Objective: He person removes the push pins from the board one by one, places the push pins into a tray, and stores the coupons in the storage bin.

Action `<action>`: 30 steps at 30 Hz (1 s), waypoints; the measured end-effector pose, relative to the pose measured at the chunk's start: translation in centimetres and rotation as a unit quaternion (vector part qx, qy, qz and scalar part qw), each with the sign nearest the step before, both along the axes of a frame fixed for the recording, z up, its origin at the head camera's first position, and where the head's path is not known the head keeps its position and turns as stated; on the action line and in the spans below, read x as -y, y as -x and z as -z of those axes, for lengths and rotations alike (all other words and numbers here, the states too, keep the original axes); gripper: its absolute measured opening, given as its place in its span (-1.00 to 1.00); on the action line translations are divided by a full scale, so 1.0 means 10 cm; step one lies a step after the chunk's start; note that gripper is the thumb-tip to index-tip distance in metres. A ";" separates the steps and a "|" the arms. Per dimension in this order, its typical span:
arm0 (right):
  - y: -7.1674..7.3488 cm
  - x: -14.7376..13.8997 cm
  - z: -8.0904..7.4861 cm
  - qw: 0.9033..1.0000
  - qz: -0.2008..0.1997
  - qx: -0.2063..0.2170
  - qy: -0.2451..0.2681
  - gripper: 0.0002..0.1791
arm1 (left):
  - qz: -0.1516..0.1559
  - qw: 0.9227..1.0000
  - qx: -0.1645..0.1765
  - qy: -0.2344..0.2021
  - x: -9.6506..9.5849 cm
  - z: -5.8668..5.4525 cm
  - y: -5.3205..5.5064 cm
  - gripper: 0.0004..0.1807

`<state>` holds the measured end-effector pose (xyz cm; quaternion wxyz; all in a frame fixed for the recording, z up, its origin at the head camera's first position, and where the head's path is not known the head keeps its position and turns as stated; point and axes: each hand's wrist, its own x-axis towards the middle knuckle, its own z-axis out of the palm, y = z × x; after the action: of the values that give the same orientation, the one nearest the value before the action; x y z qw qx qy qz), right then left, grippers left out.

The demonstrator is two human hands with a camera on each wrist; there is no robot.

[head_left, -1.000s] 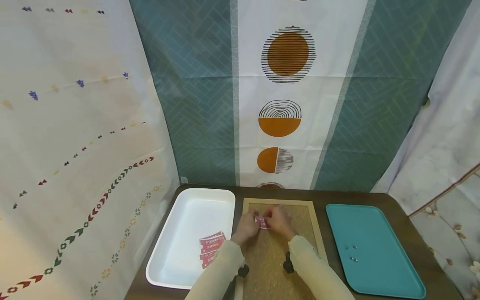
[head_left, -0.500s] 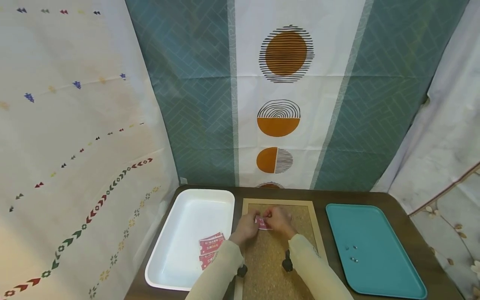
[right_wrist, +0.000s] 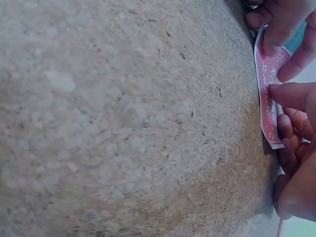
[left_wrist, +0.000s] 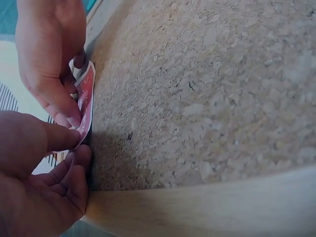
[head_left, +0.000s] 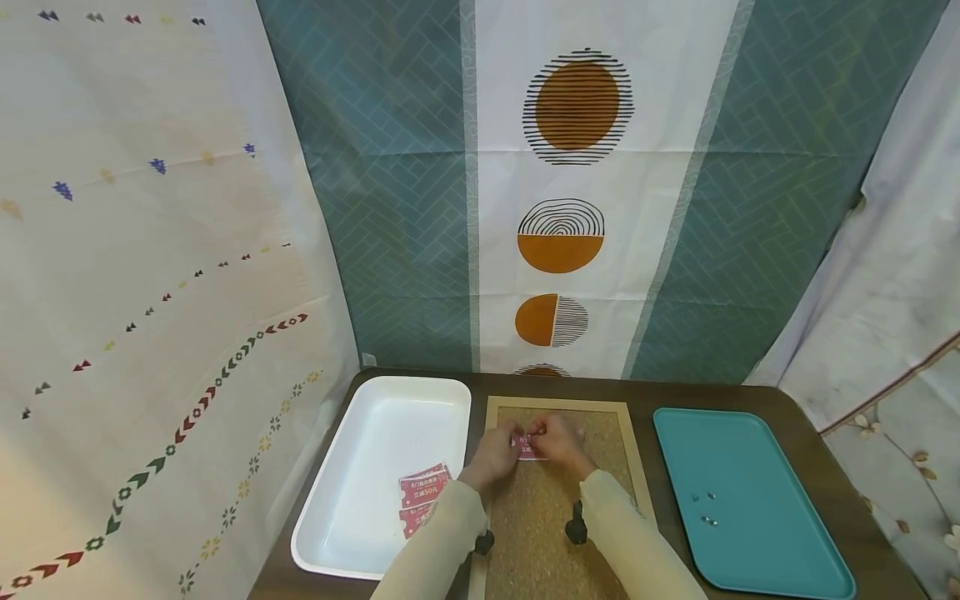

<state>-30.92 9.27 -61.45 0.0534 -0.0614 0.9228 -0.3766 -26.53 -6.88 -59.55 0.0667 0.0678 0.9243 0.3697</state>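
Note:
A red-and-white paper coupon (head_left: 529,448) lies near the top of the framed cork board (head_left: 555,517). My left hand (head_left: 493,457) grips its left end, thumb on the printed face, in the left wrist view low at the left. At the other part of the coupon (right_wrist: 269,106), my right hand (head_left: 558,443) has its thumb on the print and its other fingers curled beside the edge. The coupon (left_wrist: 86,101) bends slightly, its border partly raised from the cork. Whether a small pin sits under the right fingertips is hidden.
Left of the board stands a white tray (head_left: 390,417) with several more red coupons (head_left: 423,487). On the right, a teal tray (head_left: 757,483) holds several tiny shiny pieces (head_left: 708,521), too small to identify. A wooden frame (left_wrist: 207,207) edges the board. Curtains hang behind the table.
Both hands stay at the coupon with barely any movement. The head view shifts slightly; the trays and board stay in place.

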 end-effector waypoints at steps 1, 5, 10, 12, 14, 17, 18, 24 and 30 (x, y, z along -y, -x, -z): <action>0.00 0.00 0.00 1.000 0.000 0.001 -0.001 -0.90 | -0.002 1.000 0.003 -0.001 0.00 0.00 0.00 -0.73; 0.00 0.00 0.01 1.000 -0.001 0.003 0.000 -0.91 | -0.011 1.000 0.009 -0.001 0.00 0.01 -0.01 -0.73; 0.00 0.01 0.02 1.000 0.000 0.001 0.002 -0.92 | -0.015 1.000 -0.002 -0.001 -0.01 0.02 -0.02 -0.73; 0.00 0.01 0.02 1.000 0.001 0.003 0.003 -0.92 | -0.015 1.000 -0.008 0.000 -0.01 0.02 -0.02 -0.73; 0.00 0.01 0.02 1.000 0.000 0.002 0.005 -0.91 | -0.014 1.000 -0.012 -0.002 -0.01 0.02 -0.02 -0.73; -0.01 0.01 0.02 1.000 0.002 0.003 0.005 -0.91 | -0.013 1.000 -0.015 0.000 -0.01 0.02 -0.02 -0.73; -0.01 0.01 0.02 1.000 0.003 0.004 0.005 -0.91 | -0.014 1.000 -0.013 0.000 -0.01 0.03 -0.02 -0.73; -0.01 0.00 0.02 1.000 0.003 0.007 0.002 -0.90 | -0.020 1.000 -0.008 0.004 -0.02 0.03 -0.02 -0.74; -0.01 0.00 0.03 1.000 0.012 0.007 0.005 -0.93 | -0.014 1.000 -0.015 0.002 -0.02 0.02 -0.02 -0.74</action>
<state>-30.80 9.24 -61.77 0.0546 -0.0481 0.9211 -0.3824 -26.37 -6.65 -59.80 0.0476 0.0605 0.9266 0.3681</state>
